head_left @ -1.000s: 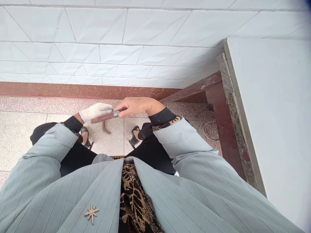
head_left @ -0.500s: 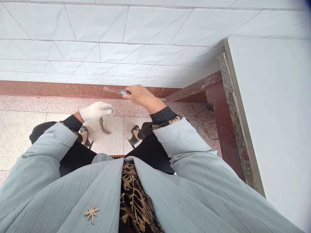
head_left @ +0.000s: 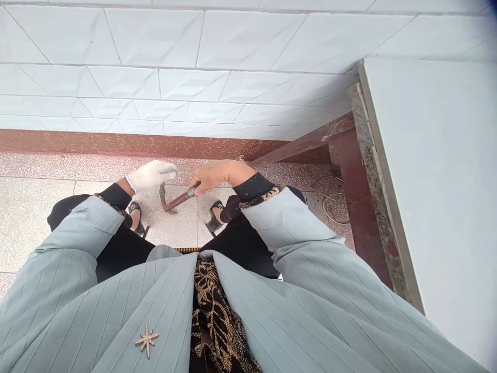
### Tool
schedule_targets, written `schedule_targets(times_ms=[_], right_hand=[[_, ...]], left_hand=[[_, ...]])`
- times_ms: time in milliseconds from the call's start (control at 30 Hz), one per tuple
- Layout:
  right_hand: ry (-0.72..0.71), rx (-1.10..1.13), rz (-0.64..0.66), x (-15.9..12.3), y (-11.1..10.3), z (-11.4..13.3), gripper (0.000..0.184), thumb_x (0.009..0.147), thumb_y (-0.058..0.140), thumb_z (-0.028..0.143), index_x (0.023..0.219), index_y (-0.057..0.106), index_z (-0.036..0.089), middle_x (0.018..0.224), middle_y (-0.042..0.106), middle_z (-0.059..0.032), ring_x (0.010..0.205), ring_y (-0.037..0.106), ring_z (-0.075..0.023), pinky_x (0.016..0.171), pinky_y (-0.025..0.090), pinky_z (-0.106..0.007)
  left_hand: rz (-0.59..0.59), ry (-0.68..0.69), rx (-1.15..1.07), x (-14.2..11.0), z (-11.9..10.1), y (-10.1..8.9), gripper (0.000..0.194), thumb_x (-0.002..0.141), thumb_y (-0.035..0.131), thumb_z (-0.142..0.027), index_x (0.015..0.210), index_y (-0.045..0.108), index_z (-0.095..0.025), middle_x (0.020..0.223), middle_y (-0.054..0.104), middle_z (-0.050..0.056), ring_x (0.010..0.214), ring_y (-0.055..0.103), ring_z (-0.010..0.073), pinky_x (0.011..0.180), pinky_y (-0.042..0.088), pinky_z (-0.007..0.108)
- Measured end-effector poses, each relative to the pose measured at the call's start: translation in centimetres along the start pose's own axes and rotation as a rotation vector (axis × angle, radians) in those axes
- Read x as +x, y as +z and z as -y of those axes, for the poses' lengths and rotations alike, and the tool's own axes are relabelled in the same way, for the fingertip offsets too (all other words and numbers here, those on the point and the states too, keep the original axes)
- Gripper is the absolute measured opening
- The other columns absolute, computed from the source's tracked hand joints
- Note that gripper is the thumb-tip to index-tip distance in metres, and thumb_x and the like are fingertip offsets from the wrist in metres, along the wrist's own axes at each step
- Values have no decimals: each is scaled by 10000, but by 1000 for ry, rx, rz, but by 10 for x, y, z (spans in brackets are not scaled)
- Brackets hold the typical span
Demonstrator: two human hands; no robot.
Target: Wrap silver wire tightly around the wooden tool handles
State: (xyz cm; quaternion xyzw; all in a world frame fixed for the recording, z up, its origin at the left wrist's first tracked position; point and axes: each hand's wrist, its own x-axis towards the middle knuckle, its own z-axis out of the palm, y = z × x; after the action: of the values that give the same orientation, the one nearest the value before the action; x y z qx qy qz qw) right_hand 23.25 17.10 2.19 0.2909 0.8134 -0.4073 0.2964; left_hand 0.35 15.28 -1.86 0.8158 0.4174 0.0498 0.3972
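My left hand (head_left: 154, 175), in a white knitted glove, is closed around the upper end of a curved brown piece (head_left: 162, 194). This piece has a greyish band below the glove and bends to the right at its lower end. My bare right hand (head_left: 212, 176) is wrapped around a reddish-brown stick (head_left: 178, 201) with a silvery wire-like wrap near my fingers. Slanting down to the left, the stick appears to meet the curved piece at its bend; whether they touch I cannot tell. My fingers hide the gripped ends of both.
White tiled wall (head_left: 182, 39) stands ahead, with a reddish-brown skirting (head_left: 116, 144) at its foot. To the right are a white tabletop (head_left: 446, 181) and its dark red frame (head_left: 363, 207). A coiled cable (head_left: 336, 210) lies on the floor beneath. My feet rest on speckled floor tiles (head_left: 34, 223).
My right hand has come down and a little left. The stick, raised and blurred before, now points down at the curved piece's bend. My left hand has shifted slightly left.
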Motion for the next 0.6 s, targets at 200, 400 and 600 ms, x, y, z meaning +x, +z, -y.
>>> schedule_targets(times_ms=[200, 400, 600], right_hand=[[-209, 230, -135, -13, -6, -17, 162, 918, 700, 249, 995, 790, 139, 663, 620, 37, 628, 507, -107, 658, 353, -275], [-210, 799, -835, -14, -3, -19, 295, 957, 714, 443, 857, 661, 171, 706, 620, 3, 600, 482, -92, 580, 384, -244], [174, 547, -935, 0, -5, -20, 167, 975, 659, 270, 862, 673, 147, 746, 654, -36, 648, 544, -121, 620, 401, -273]], left_hand=[[-56, -55, -66, 3, 6, 0, 276, 907, 488, -402, 851, 641, -180, 841, 665, 30, 806, 579, 175, 796, 444, 317], [-77, -43, -234, 4, 0, 6, 274, 946, 473, -403, 908, 620, -175, 748, 554, -6, 679, 462, 129, 687, 407, 279], [67, 60, -164, 1, -13, 9, 322, 941, 470, -419, 925, 672, -170, 835, 640, 17, 793, 564, 157, 783, 446, 289]])
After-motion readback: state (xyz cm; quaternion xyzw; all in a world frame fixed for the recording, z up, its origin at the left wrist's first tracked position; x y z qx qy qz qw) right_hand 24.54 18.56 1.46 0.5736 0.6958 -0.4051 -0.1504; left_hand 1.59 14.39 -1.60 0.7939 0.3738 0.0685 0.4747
